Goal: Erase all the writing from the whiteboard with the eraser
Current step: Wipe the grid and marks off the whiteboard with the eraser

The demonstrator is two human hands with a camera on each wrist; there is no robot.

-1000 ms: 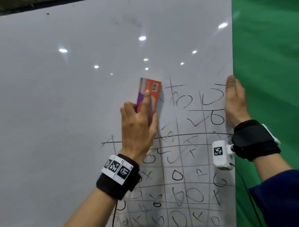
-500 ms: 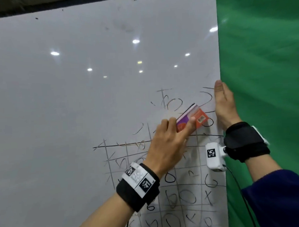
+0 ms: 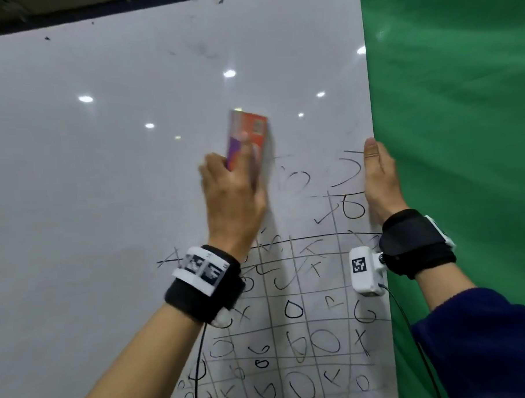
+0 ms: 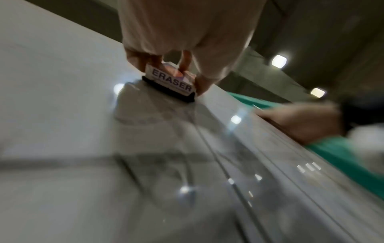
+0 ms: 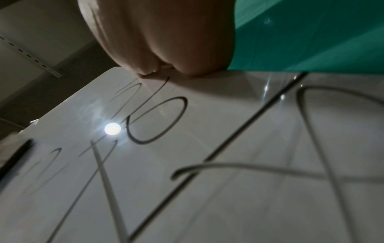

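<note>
The left part of the big glossy white whiteboard (image 3: pixel 105 205) is showing no writing at all, only ceiling lights reflecting in it. I am gripping the small block eraser (image 3: pixel 246 139) with the orange and purple label in my left hand (image 3: pixel 231 200), fingers and thumb curled round its sides, and I am pressing its dark felt face against the board just above the top of the grid; in the left wrist view the printed word ERASER is facing the camera and the felt is lying flat on the surface. Just right of it, a faint smeared loop (image 3: pixel 296 179) is only half wiped. Further right, the black marker grid of noughts and crosses (image 3: pixel 291 333) is running down to the bottom edge of the view, and I judge most of it is untouched, so the bulk of the work is lying ahead: the upper rows are thinning, the lower rows are whole. At the right edge, my right hand (image 3: pixel 381 184) is steadying the board, thumb on the front beside a curved stroke and an O; whether the fingers are wrapping behind the edge I cannot tell. Past it a green cloth backdrop (image 3: pixel 462 130) is hanging.
</note>
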